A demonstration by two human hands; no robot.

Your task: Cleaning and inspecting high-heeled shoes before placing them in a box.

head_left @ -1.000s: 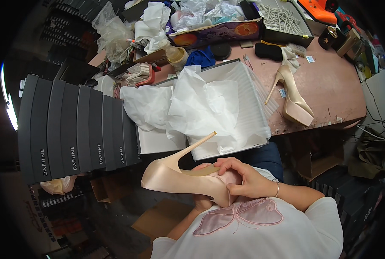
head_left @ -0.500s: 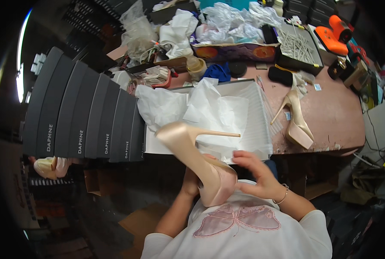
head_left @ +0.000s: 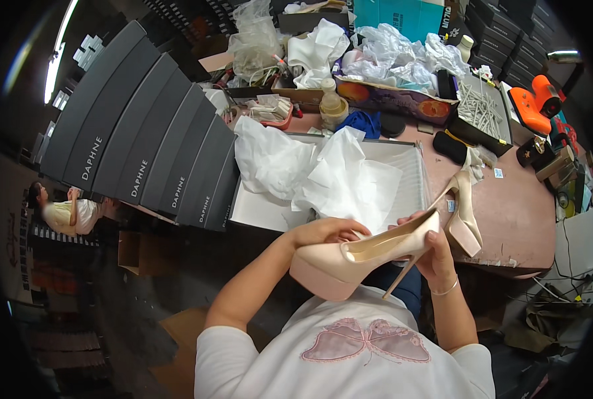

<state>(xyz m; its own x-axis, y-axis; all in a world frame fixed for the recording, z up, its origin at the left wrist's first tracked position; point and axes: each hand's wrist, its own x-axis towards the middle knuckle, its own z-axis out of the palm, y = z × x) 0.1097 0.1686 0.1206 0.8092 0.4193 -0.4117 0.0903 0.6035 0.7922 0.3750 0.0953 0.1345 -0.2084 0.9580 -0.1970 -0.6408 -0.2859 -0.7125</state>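
A pale champagne high-heeled shoe (head_left: pixel 336 269) with a thick platform is held in front of my chest. Its toe points left, its opening faces up and its thin heel slants down. My right hand (head_left: pixel 436 258) grips it around the heel end, thumb on the near side. Curled at the far side of the toe end is my left hand (head_left: pixel 326 233), with its fingers bent by the shoe's opening and partly hidden. A matching shoe (head_left: pixel 465 216) lies on the table to the right. Beyond my hands is an open shoe box (head_left: pixel 263 211) with white tissue paper (head_left: pixel 350 173) in it.
Dark grey shoe boxes (head_left: pixel 120 126) rise in a tall stack at left. Along the table's back are a carton of crumpled plastic (head_left: pixel 396 100), a box of white sticks (head_left: pixel 479 110), a bottle (head_left: pixel 332 106) and an orange tool (head_left: pixel 529 110). Another person (head_left: pixel 70 213) sits far left.
The shoe has been turned from heel up to toe left with its opening upward. My right hand has closed on the heel end; my left has shifted to the toe end. The view has swung.
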